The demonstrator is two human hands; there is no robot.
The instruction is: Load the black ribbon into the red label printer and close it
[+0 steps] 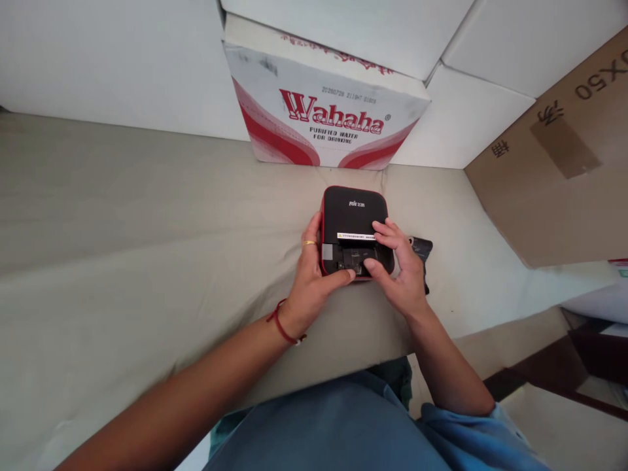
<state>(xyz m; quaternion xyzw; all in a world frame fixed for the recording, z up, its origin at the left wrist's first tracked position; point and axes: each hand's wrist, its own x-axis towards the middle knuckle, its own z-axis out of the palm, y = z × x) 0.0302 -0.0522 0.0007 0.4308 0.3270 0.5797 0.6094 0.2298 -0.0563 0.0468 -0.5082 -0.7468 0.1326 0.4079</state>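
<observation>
A squarish black device (354, 212) with a red rim lies on the cloth-covered surface. It has white lettering on top, a white label strip, and a recessed dark part (360, 254) at its near end; I cannot tell its exact kind. My left hand (316, 265) grips its left side, fingers along the edge and thumb on the near rim. My right hand (397, 268) holds the right side, with fingertips on the top near the label and the thumb at the recess. Just right of that hand lies a black object (422, 248), partly hidden by it.
A Wahaba-style white and red water carton marked "Wahaha" (333, 111) stands behind the device, against white boxes (112, 59). A large brown cardboard box (559, 176) is on the right. The surface's near edge runs along my body, and dark shelving (549, 366) sits at lower right.
</observation>
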